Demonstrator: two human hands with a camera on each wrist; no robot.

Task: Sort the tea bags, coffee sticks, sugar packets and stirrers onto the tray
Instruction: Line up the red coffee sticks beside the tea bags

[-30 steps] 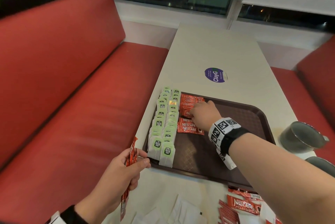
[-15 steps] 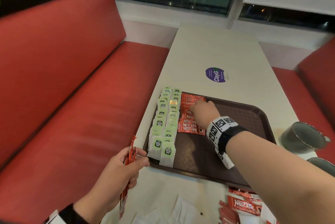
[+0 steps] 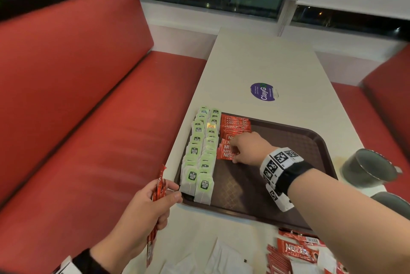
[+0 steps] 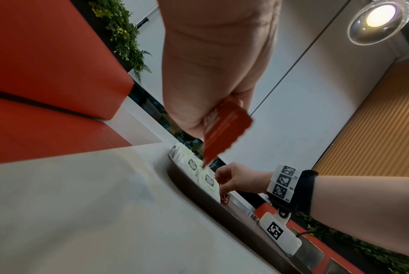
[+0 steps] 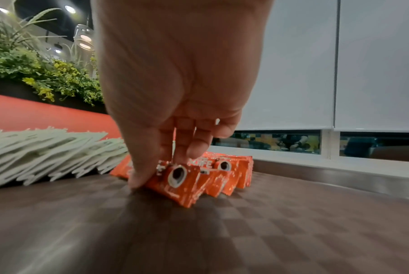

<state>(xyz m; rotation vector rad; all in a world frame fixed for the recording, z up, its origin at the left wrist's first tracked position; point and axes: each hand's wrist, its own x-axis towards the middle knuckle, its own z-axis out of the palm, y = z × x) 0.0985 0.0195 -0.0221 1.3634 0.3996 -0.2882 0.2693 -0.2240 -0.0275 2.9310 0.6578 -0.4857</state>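
A brown tray (image 3: 266, 187) lies on the white table (image 3: 255, 56). Two rows of green-and-white tea bags (image 3: 204, 151) fill its left side. Beside them runs a row of red coffee sticks (image 3: 235, 125). My right hand (image 3: 235, 157) reaches down onto the near end of that row. Its thumb and fingers pinch the front coffee stick (image 5: 182, 178) against the tray floor (image 5: 222, 231). My left hand (image 3: 168, 191) hovers off the tray's near left corner and grips a bunch of red coffee sticks (image 3: 158, 187) upright. The bunch (image 4: 222, 133) also shows in the left wrist view.
Loose red coffee sticks (image 3: 295, 251) and white packets (image 3: 221, 258) lie on the table in front of the tray. Two dark cups (image 3: 370, 169) stand at the right edge. A purple sticker (image 3: 264, 92) marks the table beyond. A red bench (image 3: 88, 118) runs along the left.
My right hand has slid nearer along the coffee row, from its middle to its front end. The left hand with its bunch has stayed about where it was.
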